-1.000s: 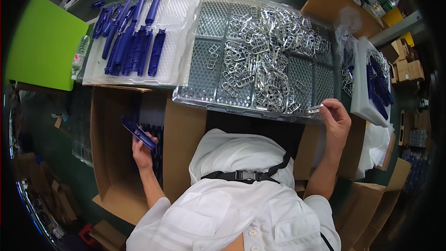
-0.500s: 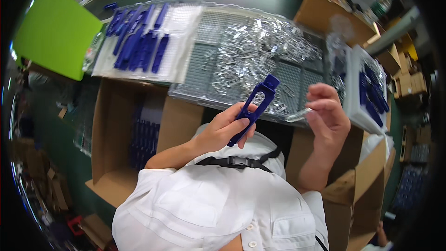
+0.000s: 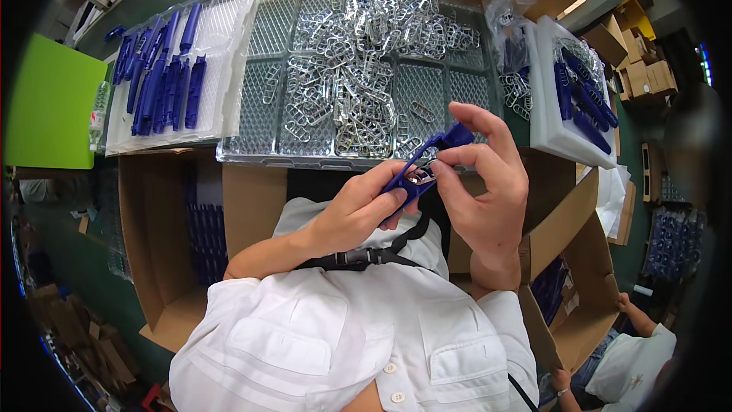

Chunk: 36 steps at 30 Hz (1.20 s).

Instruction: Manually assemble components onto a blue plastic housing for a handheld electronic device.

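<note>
The right hand [image 3: 489,192], pinching a metal clip [image 3: 422,175], has reached the blue casing [image 3: 412,189] gripped by left hand [image 3: 358,207].

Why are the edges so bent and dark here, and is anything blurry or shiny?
Head view: fisheye distortion bows the clear divided tray, and black fills the corners; head view: silver metal loops throw bright glints; head view: the left hand, right hand and blue plastic frame look fairly sharp, without obvious motion blur.
</note>
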Motion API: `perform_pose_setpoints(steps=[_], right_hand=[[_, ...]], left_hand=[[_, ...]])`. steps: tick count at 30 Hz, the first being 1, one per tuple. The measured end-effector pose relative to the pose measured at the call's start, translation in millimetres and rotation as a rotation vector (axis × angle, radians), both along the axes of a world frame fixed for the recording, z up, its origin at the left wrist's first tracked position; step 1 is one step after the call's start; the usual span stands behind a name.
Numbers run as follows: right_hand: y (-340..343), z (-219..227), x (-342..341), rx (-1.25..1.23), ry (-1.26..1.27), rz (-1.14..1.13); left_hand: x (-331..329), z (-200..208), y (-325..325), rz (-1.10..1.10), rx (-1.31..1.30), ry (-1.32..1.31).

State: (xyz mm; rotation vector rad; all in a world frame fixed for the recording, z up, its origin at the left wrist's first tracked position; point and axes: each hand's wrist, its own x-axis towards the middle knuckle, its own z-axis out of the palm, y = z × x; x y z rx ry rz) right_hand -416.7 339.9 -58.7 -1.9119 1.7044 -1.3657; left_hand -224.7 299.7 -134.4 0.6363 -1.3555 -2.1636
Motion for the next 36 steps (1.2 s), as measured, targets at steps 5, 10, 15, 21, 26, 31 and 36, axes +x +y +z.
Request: perform_pose_setpoints(steps=[5, 10, 15, 21, 26, 31, 36], right_hand=[[-7, -5, -4, -0.019, 0.074, 0.015], [-15, -15, -6, -0.006, 0.057, 0.020], [-12, -17, -3, 0.042, 0.103, -0.029], [-5, -21, 3, -0.107, 0.233, -0.201], [4, -8, 4, -0.071, 0.067, -0.382], [26, -3, -13, 0.050, 0.076, -0.288], [31, -15, -14, 0.032, 0.058, -0.339]], left_hand=[[-2, -5, -3, 0.015, -0.039, -0.018], [-2, -3, -10, 0.006, -0.033, -0.039], [-5, -14, -17, -0.003, -0.196, -0.069], [-20, -6, -20, 0.156, -0.315, -0.141], [-37, 1, -22, 0.229, -0.551, -0.158], [-47, 1, -15, 0.178, -0.660, -0.130], [-46, -16, -9, 0.197, -0.642, -0.186]])
